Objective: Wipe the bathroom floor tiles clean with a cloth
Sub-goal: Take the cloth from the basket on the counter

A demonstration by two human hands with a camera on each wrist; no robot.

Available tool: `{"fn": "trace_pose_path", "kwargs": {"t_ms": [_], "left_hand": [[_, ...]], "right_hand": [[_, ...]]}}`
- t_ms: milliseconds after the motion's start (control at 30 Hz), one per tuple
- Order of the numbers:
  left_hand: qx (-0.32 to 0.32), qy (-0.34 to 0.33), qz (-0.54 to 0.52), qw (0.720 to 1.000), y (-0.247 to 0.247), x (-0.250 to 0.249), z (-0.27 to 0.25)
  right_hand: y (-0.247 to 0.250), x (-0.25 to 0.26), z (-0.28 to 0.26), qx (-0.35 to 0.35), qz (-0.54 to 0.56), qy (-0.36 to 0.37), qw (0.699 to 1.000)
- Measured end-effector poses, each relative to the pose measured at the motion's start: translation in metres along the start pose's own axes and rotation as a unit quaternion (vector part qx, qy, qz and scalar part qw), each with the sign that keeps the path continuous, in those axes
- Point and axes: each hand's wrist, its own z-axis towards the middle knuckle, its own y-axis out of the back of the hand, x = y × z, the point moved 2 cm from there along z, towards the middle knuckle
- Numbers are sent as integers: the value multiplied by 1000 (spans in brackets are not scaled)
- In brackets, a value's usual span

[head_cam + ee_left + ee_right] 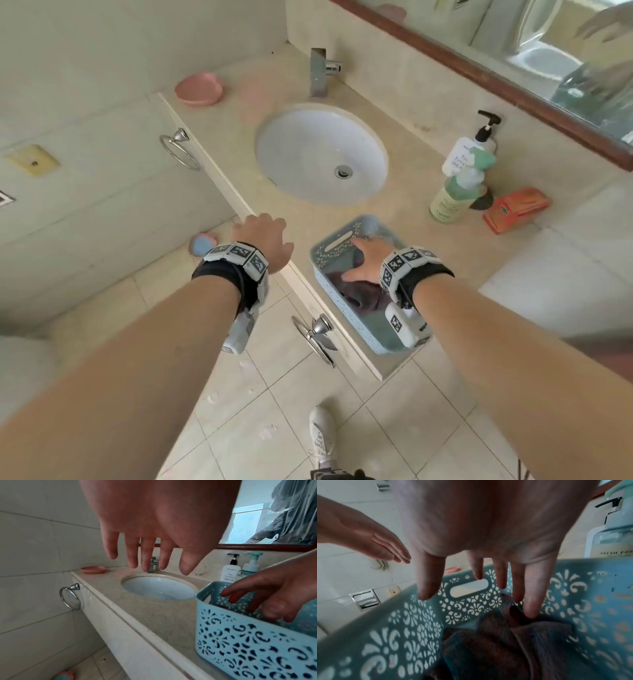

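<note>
Down in the blue basket on the surface, brown cloth looks soft, light, floppy; right hand spread over it, gripping nothing yet, so pinch a raised fold.

The basket is pale blue with a cut-out floral lattice, and the cloth in it is brownish (with a teal fold). The countertop is beige, the soap dish pink, the small box orange.
</note>
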Motion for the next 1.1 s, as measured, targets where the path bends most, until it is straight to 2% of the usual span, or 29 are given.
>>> {"fn": "trace_pose_path", "kwargs": {"t_ms": [100,400,667,1100], "left_hand": [[15,20,8,1000,-8,4,2],[54,34,-12,998,-38,13,15],[64,45,-24,997,-46,24,21],[61,55,-11,997,-45,36,19]], "right_hand": [[-8,-2,7,32,6,-8,999],[-26,1,29,105,-83,-26,991],[-23,4,40,88,-138,-13,986],[-16,8,36,62,-66,15,996]]}}
